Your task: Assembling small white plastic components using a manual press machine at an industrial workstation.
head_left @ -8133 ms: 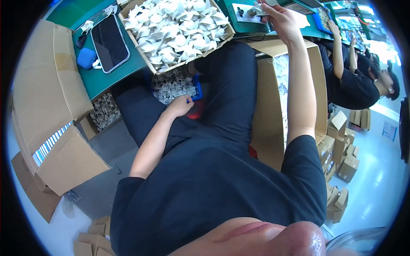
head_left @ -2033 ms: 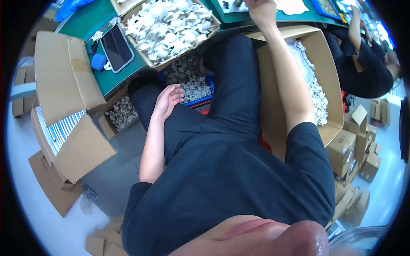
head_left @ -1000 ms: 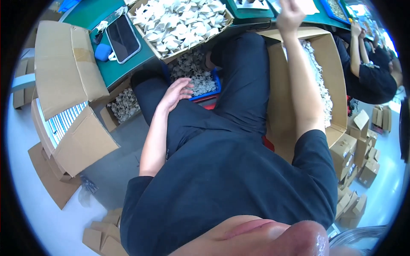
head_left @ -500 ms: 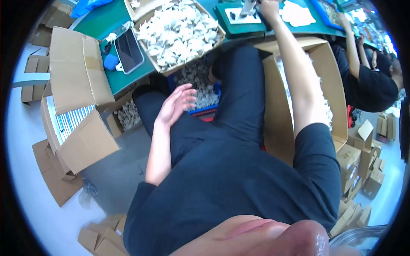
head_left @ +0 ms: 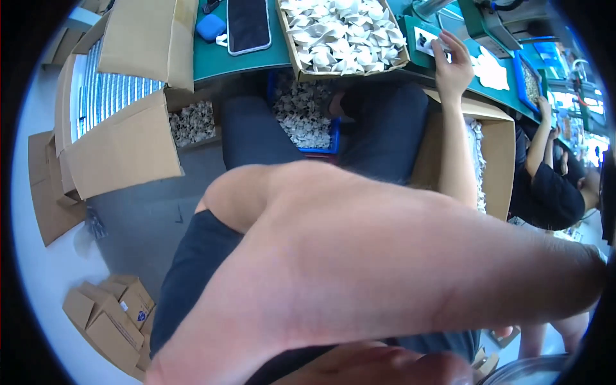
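Note:
My left hand [head_left: 359, 263] is raised very close to the camera and fills much of the lower picture. One large digit with a nail at its tip stretches to the right, and the other fingers are mostly hidden. What it touches cannot be made out. My right hand [head_left: 454, 69] hovers at the front edge of a green machine base [head_left: 410, 58] with a white plate [head_left: 424, 38] on it. Its fingers are bent and apart, with nothing visible in them. To its left, a shallow cardboard box [head_left: 404, 62] holds a heap of white, finned plastic pieces [head_left: 346, 35].
A phone [head_left: 249, 25] and a blue case [head_left: 210, 27] lie on the green table [head_left: 218, 63]. Open cartons [head_left: 128, 144] stand at left; another [head_left: 500, 147] is beside my right arm. A blue crate [head_left: 335, 138] of small parts sits below the table. A co-worker [head_left: 545, 186] is at right.
My left hand has risen from above my lap to right before the camera. My right hand has come back from the machine toward me. The view has shifted.

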`<state>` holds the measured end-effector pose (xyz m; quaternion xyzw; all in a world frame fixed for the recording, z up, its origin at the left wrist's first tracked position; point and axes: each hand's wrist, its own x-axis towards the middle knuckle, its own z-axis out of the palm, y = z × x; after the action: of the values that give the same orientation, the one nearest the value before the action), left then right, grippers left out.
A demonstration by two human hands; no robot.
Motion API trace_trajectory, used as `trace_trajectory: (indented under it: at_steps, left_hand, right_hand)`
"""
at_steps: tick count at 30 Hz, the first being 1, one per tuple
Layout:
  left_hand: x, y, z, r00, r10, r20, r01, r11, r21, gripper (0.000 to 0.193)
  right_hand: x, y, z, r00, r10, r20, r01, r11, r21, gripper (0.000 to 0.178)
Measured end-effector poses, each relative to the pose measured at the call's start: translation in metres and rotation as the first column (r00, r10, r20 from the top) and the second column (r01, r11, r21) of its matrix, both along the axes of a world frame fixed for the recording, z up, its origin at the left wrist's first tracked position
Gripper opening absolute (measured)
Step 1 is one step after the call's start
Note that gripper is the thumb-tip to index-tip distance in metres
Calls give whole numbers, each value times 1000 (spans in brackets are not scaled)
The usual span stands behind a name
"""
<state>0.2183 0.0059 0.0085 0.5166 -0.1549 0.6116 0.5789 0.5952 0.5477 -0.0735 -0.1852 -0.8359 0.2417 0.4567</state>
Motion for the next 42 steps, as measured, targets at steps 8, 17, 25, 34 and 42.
trace_trajectory:
  at_steps: [8, 17, 25, 34, 42]
  left_hand:
    - [151, 48, 45, 991, 119, -67, -125, 988, -95, 125]
    - [172, 102, 41, 983, 119, -141, -141, 978, -157, 121]
    - [165, 104, 38, 974, 132, -184, -161, 975, -153, 117]
    - [239, 183, 55, 944, 115, -309, -177, 968, -180, 113]
    - [194, 195, 14, 736, 129, -665, -478, 794, -375, 49]
  right_hand:
    - [-45, -61, -15, 944, -31, -329, 95, 979, 179, 26]
    - [-141, -67, 102, 885, -351, 308, 194, 877, 440, 14]
    - [-94, -118, 132, 869, 281, 407, -352, 930, 109, 20]
    - [-3, -101, 72, 940, 272, 207, -290, 955, 61, 2]
    - [24, -117, 26, 875, 359, 325, -307, 930, -203, 9]
